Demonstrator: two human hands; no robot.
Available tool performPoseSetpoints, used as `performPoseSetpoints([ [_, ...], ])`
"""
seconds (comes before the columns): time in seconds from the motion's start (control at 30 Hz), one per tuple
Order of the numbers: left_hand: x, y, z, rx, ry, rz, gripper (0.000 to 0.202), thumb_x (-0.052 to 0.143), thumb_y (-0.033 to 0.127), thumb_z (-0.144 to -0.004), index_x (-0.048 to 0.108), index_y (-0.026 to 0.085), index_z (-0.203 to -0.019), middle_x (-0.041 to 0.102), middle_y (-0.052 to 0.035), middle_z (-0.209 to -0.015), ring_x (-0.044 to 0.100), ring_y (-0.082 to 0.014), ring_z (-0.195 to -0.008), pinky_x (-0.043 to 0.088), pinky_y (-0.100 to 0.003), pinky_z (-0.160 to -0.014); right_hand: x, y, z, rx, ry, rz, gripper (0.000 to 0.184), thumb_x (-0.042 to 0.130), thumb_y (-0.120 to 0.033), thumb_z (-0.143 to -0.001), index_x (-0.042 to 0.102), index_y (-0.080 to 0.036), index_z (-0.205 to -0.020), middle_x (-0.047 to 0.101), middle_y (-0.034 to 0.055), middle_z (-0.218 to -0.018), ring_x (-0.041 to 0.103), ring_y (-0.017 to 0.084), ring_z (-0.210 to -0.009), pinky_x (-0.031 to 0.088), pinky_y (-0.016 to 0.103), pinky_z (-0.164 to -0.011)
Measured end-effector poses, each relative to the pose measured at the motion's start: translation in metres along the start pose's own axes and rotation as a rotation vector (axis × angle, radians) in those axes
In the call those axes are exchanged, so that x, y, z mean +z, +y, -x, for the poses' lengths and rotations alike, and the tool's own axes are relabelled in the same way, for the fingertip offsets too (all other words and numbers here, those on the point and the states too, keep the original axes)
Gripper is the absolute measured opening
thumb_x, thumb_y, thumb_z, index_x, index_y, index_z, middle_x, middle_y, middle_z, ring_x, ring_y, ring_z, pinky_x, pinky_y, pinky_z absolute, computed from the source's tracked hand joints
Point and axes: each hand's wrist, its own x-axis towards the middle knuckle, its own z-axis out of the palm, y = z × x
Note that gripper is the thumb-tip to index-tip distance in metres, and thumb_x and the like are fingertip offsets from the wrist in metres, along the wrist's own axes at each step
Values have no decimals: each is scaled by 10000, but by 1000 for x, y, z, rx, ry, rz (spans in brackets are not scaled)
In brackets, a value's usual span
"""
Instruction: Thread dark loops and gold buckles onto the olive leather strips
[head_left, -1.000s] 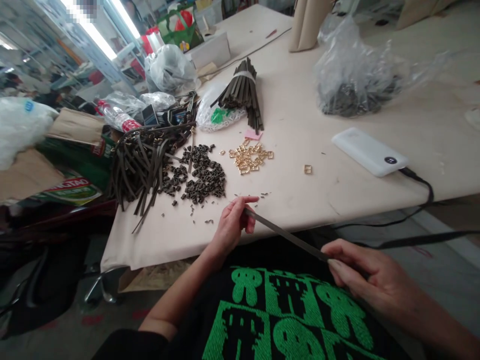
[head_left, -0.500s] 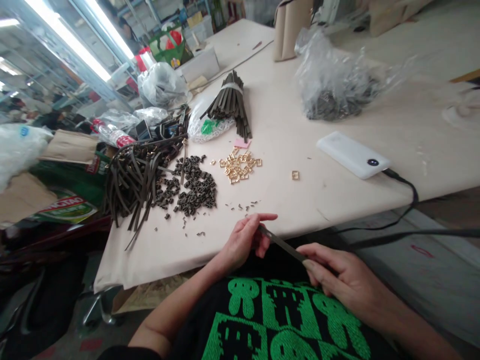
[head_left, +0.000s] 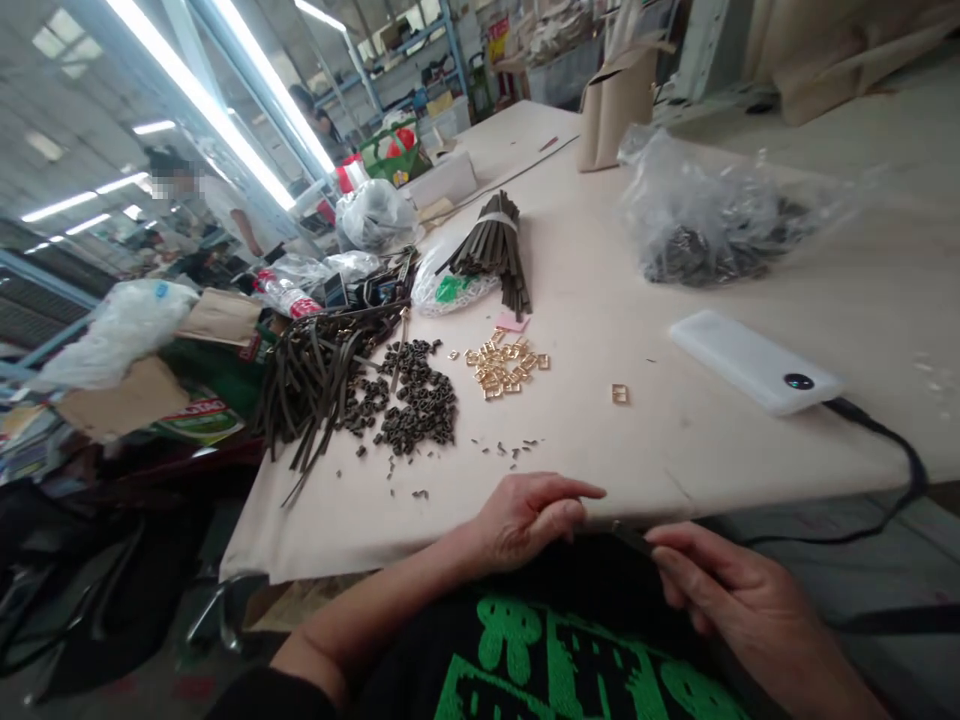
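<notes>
My right hand (head_left: 724, 575) pinches a narrow dark strap (head_left: 631, 537) between thumb and fingers, at the table's front edge. The strap's free end points left and is hard to make out against my black shirt. My left hand (head_left: 529, 520) is just left of it, apart from the strap, with the index finger stretched out and the other fingers bent. Beyond my hands lie a heap of gold metal buckles (head_left: 504, 365), one separate gold buckle (head_left: 619, 394) and a pile of small dark loops (head_left: 420, 400). Small dark scraps (head_left: 510, 448) are scattered nearby.
Long dark straps (head_left: 311, 385) hang in a heap at the table's left. A banded strap bundle (head_left: 495, 245) lies farther back. To the right are a white phone (head_left: 754, 360) with a black cable and a clear plastic bag (head_left: 705, 220). A beige bag (head_left: 616, 110) stands behind.
The strap's free end has come away from my left hand and now shows apart from it. My right hand still pinches the strap. The view has shifted, showing more background.
</notes>
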Motion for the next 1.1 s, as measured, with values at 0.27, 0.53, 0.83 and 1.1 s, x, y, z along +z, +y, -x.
performPoseSetpoints([
  [0.27, -71, -38, 24, -50, 580, -477, 155, 602, 279, -888, 722, 198, -834, 657, -28, -739, 604, -130, -626, 456, -239, -620, 1, 19, -2, 53, 33, -17, 406, 633, -611, -772, 666, -222, -885, 671, 33, -621, 585, 183, -442, 495, 263, -421],
  [0.53, -115, -65, 42, -259, 613, -855, 115, 704, 178, -807, 729, 208, -915, 658, -23, -875, 614, -139, -706, 472, -259, -686, 24, 7, -9, 52, -87, 5, 356, 617, -569, -806, 669, -223, -878, 672, 24, -647, 602, 174, -490, 509, 256, -474],
  [0.83, -115, -69, 45, -209, 587, -800, 81, 699, 142, -801, 724, 187, -863, 634, -27, -868, 602, -123, -689, 483, -255, -702, 30, 6, -11, 48, -119, 43, 325, 613, -536, -829, 664, -219, -883, 654, 13, -626, 592, 170, -490, 498, 258, -477],
  [1.1, -97, -59, 36, -241, 833, 426, 272, 777, 386, -717, 661, 156, -803, 573, 33, -622, 534, -67, -539, 436, -166, -516, 45, -25, -25, -32, -97, 68, 300, 599, -500, -839, 676, -210, -852, 661, 16, -632, 586, 165, -482, 489, 261, -477],
])
